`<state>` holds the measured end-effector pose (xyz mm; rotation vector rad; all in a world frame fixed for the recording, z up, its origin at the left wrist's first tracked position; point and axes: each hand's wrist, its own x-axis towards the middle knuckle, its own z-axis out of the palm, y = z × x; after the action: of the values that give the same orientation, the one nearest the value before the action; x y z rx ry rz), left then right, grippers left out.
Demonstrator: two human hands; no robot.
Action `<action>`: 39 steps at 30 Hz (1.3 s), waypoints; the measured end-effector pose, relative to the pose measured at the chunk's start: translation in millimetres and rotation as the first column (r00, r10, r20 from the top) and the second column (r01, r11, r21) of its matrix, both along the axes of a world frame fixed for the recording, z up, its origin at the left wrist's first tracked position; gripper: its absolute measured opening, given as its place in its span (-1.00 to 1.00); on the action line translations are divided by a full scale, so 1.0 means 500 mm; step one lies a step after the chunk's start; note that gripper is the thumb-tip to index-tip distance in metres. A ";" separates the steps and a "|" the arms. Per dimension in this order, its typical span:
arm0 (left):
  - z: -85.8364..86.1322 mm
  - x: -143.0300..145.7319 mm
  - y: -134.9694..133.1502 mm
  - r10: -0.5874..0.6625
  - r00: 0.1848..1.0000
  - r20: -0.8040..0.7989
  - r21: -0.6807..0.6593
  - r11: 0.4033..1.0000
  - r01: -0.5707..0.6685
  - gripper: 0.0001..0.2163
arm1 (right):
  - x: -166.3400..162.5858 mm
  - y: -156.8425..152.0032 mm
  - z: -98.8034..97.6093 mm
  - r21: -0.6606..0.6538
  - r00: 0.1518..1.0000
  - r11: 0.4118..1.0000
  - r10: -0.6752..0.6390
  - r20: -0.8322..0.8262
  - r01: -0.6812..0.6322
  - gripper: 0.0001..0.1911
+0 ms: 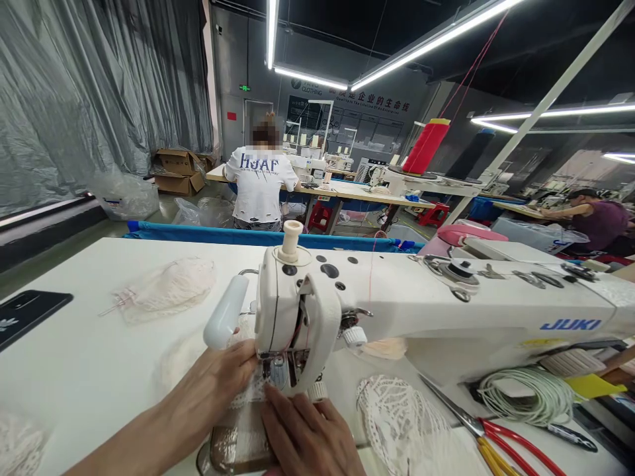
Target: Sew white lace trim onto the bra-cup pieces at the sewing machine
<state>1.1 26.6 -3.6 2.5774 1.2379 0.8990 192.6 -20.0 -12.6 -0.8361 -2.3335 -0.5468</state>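
Left hand (225,370), right hand (312,436): on lace (249,393) | tight room beside presser foot (278,372)

place: garment sewing workshop | near: JUKI sewing machine (397,291), red thread cone (425,147) | beyond: person in white shirt (259,185), person in purple top (601,221), further machines (313,169) on table (358,190) | wall: CLOTHING lettering (311,91), quality slogan (372,100) | ceiling: tube lights (436,44)

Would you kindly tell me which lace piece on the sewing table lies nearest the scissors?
The white lace piece immediately left of the scissors, to the right of the person's right hand; the other lace pieces in view lie farther off.
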 end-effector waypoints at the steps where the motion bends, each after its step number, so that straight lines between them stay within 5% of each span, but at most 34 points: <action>1: 0.003 0.000 -0.002 -0.008 1.000 -0.009 0.012 1.000 0.008 -0.73 | 0.000 0.000 0.000 0.002 1.000 1.000 0.002 -0.004 -0.002 -0.28; 5: 0.005 -0.001 -0.026 -0.059 0.996 -0.064 0.069 0.996 0.064 -0.83 | -0.003 -0.002 0.003 0.015 0.997 0.999 0.037 -0.068 -0.036 -0.32; 10: -0.022 0.002 -0.070 -0.057 0.973 -0.222 0.294 0.948 0.123 -0.82 | -0.009 -0.007 0.010 0.015 0.992 0.998 0.064 -0.107 -0.062 -0.32; 17: -0.037 0.008 -0.077 -0.030 0.982 -0.189 0.292 0.953 0.085 -0.75 | -0.007 -0.003 0.006 0.001 0.992 0.997 0.081 -0.102 -0.081 -0.31; 30: 0.016 -0.002 -0.066 0.002 0.968 -0.251 0.228 0.972 0.057 -0.75 | 0.010 -0.001 0.006 -0.058 0.997 0.995 0.079 -0.023 -0.080 -0.44; 34: 0.041 -0.067 -0.086 0.001 0.971 -0.239 0.255 0.965 0.062 -0.62 | 0.017 0.002 0.028 -0.083 0.989 0.986 0.138 -0.051 -0.142 -0.50; 39: 0.083 -0.157 -0.109 0.160 0.961 -0.226 0.222 0.969 -0.109 -0.67 | -0.003 -0.012 0.075 -0.228 0.967 0.941 0.231 -0.109 -0.251 -0.56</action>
<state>-77.2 -27.7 37.7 2.8683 1.4722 0.7918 191.1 -25.9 25.2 -0.6488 -2.4119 -0.1243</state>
